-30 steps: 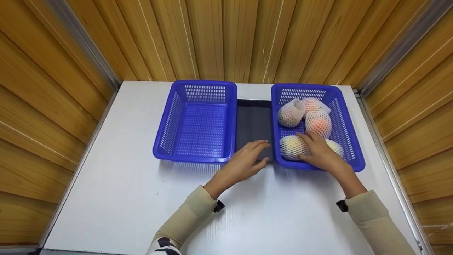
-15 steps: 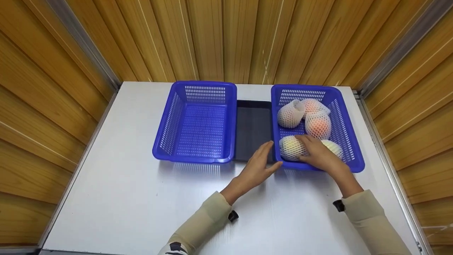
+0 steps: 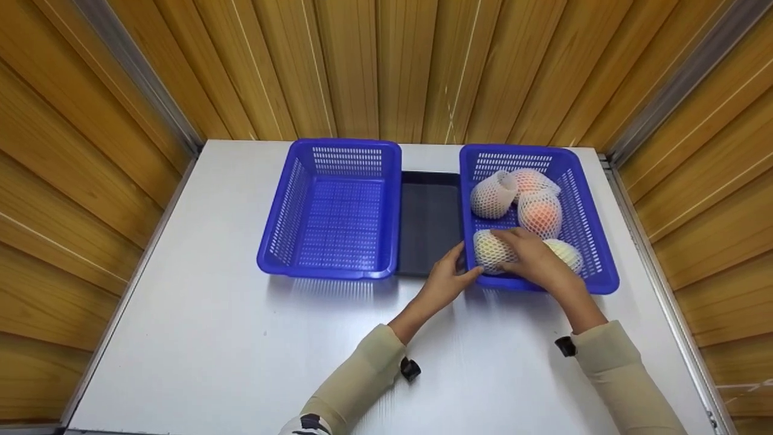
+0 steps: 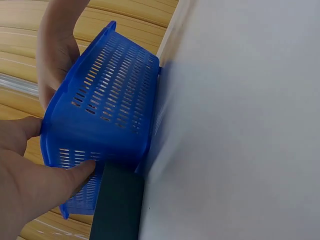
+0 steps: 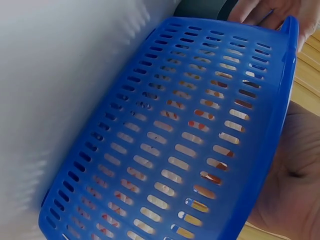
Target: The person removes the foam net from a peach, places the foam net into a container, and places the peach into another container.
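Note:
In the head view my right hand (image 3: pixel 537 257) reaches into the right blue basket (image 3: pixel 604 275). Its thumb and fingers curl round a pale yellow round fruit in a white foam net (image 3: pixel 490 251) at the near left corner. Beside that hand lies another yellow netted fruit (image 3: pixel 564 254), partly covered. My left hand (image 3: pixel 447 281) is at the basket's near left corner, thumb at the rim and straight fingers along the outer side wall. The right wrist view shows the basket's perforated front wall (image 5: pixel 165 130), with my right palm (image 5: pixel 295 185) behind its rim.
Behind the held fruit sit a reddish netted fruit (image 3: pixel 540 214), a second reddish one (image 3: pixel 530 181) and a tall netted fruit (image 3: pixel 492 196). A black tray (image 3: pixel 430 223) lies between the right basket and another blue basket (image 3: pixel 389 241). Wood-patterned walls (image 3: pixel 356 66) enclose the white table (image 3: pixel 199 290).
My left hand has moved right from over the black tray to the right basket's corner. The right hand has shifted slightly left with its fingers round the same yellow netted fruit.

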{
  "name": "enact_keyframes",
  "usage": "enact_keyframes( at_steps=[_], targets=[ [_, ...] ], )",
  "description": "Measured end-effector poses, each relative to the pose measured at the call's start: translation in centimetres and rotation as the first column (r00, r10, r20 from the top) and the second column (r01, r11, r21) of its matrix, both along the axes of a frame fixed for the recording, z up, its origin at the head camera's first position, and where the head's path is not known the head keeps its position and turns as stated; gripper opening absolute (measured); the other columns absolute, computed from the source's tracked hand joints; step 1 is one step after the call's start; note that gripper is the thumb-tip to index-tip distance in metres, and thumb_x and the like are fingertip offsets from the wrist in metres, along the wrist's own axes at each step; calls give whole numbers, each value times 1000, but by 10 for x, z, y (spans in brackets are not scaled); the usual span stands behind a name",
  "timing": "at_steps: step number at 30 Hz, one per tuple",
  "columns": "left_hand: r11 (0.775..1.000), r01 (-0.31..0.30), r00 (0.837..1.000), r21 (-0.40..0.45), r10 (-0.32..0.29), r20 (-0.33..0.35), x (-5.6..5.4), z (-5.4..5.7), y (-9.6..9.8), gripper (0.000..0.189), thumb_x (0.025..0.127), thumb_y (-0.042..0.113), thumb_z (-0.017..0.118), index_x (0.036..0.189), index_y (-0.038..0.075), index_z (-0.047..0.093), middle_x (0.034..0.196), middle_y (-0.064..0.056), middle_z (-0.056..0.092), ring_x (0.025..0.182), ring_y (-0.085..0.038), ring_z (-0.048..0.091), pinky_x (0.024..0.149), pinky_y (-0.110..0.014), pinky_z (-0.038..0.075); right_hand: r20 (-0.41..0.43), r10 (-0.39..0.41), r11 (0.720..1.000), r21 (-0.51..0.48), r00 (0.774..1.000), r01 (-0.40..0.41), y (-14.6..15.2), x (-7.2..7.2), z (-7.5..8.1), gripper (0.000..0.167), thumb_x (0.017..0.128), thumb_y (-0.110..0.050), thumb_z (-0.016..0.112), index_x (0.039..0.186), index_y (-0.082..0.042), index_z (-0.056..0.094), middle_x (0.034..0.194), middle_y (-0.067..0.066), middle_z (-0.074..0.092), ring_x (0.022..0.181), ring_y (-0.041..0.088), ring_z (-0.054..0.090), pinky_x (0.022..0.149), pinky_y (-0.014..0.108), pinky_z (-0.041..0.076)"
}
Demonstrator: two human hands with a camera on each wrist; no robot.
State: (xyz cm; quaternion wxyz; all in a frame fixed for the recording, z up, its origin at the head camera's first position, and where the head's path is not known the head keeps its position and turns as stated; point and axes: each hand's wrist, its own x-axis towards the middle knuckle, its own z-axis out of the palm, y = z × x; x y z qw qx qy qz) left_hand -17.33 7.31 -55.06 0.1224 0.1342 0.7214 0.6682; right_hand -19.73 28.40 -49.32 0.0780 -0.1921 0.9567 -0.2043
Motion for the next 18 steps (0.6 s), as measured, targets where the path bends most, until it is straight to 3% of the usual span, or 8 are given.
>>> enact_keyframes(
  at_steps=[8, 13, 18],
  targets=[
    [992, -8, 995, 127, -5, 97, -1, -3, 1, 61, 97, 13, 70, 148, -6, 42, 136, -17, 61, 124, -21, 61, 99, -28, 53, 40, -22, 998, -54, 999, 24, -1, -9, -1, 66, 86, -12, 82, 145, -4, 55, 131, 31, 53, 119, 46, 51, 101, 64, 45],
    [990, -6, 995, 138, -8, 97, -3, -2, 0, 57, 96, 11, 70, 145, -7, 47, 132, -16, 63, 120, -23, 63, 96, -28, 55, 83, 15, 991, -135, 996, -3, -1, -17, -5, 67, 85, -14, 82, 146, -8, 56, 144, 25, 54, 133, 48, 47, 109, 65, 39],
    [991, 7, 996, 135, -19, 88, -3, -3, 1, 55, 95, 11, 71, 143, -6, 49, 131, -16, 64, 118, -21, 63, 95, -26, 55, 146, 14, 984, -177, 989, 12, 2, -20, -9, 67, 86, -18, 82, 147, -13, 55, 147, 18, 53, 135, 45, 47, 110, 64, 38]
  ],
)
